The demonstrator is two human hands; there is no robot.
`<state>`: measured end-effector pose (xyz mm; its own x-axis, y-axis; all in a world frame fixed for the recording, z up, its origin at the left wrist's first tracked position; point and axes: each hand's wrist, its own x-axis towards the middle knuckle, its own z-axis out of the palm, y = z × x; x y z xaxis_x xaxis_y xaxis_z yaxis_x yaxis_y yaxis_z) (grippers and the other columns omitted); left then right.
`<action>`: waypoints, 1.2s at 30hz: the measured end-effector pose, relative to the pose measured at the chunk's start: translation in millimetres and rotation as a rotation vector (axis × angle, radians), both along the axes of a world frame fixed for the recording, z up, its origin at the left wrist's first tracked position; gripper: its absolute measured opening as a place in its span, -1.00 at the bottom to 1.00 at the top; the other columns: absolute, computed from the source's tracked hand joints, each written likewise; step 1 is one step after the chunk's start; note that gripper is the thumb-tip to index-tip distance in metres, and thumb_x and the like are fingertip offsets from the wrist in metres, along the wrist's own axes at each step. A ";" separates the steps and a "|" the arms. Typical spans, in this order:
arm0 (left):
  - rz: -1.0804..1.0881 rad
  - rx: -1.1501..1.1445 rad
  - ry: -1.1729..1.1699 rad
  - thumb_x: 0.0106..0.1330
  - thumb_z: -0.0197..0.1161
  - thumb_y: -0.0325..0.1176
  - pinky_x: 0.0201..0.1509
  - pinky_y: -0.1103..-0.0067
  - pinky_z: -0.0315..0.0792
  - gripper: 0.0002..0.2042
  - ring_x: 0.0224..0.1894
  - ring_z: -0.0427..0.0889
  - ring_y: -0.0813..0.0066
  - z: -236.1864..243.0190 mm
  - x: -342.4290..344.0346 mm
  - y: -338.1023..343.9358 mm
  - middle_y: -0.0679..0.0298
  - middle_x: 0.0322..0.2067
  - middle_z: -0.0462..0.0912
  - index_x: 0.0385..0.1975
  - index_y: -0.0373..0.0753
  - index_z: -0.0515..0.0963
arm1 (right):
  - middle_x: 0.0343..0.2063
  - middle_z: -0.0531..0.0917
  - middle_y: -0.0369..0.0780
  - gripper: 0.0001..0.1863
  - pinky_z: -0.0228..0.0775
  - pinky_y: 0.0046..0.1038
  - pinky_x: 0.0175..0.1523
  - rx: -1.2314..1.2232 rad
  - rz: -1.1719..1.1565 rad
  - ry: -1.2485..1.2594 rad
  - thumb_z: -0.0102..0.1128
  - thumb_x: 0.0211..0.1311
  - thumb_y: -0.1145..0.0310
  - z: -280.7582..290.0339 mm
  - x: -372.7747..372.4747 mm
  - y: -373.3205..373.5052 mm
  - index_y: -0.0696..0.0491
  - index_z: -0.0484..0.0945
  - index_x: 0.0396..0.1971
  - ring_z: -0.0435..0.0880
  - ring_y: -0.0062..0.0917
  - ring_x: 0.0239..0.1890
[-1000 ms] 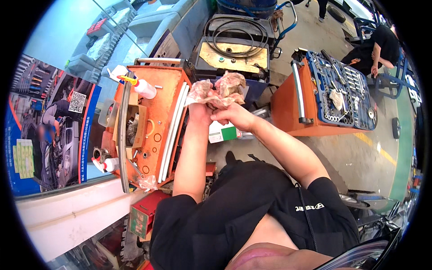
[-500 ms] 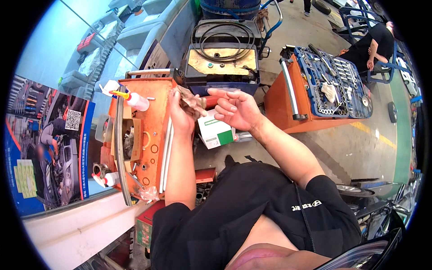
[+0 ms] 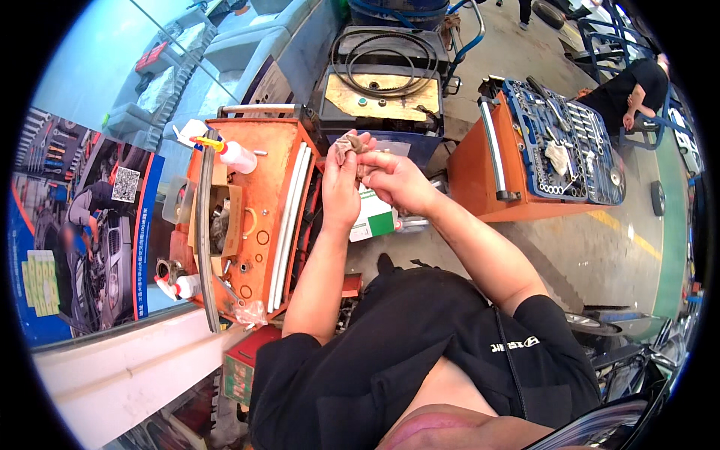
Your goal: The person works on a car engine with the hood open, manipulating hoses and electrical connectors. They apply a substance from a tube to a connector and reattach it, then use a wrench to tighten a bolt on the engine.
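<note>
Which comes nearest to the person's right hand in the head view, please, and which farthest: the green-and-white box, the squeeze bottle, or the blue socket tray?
From the right hand:
1. Green-and-white box, just below the hand.
2. Squeeze bottle, to the left, on the orange cart.
3. Blue socket tray, to the right, on the other cart.

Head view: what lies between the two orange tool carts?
The hands, left and right, holding a rag, above a green-and-white box.
</note>
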<state>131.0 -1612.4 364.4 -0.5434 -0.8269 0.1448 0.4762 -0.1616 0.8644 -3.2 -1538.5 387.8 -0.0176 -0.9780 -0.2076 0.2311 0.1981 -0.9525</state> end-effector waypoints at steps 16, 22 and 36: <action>0.072 0.363 0.337 0.64 0.00 -0.49 0.42 0.21 0.52 -0.73 0.26 0.62 0.09 -8.6 -2.2 -5.2 -0.05 0.15 0.61 0.23 -0.39 0.44 | -0.55 0.72 -0.29 -0.68 0.45 -0.39 -0.47 -0.451 -0.253 0.939 0.29 0.39 0.38 1.8 -1.2 14.3 -0.04 0.73 0.11 0.64 -0.51 -0.59; 0.156 0.231 0.312 0.63 0.03 -0.49 0.50 0.15 0.42 -0.70 0.39 0.51 0.09 -7.1 7.6 -6.7 -0.02 0.31 0.51 0.28 -0.38 0.40 | -0.68 0.36 -0.47 -0.74 0.16 -0.60 -0.41 -0.027 -0.056 -0.773 0.12 0.59 0.28 -14.2 -21.4 12.0 0.16 0.64 -0.02 0.29 -0.75 -0.61; 0.078 0.126 0.171 0.70 0.00 -0.30 0.35 0.30 0.54 -0.72 0.21 0.65 0.19 -3.6 -9.8 21.5 -0.03 0.15 0.64 0.14 -0.39 0.46 | -0.29 0.80 -0.24 -0.72 0.56 -0.53 -0.24 -0.147 -0.306 0.361 0.20 0.56 0.38 -4.9 18.9 20.8 0.07 0.67 0.16 0.72 -0.59 -0.43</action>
<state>121.2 -1590.9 360.7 -0.4534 -0.8829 0.1219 0.6294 -0.2204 0.7451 15.7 -1517.7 382.8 -0.3537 -0.9353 0.0041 -0.0926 0.0306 -0.9952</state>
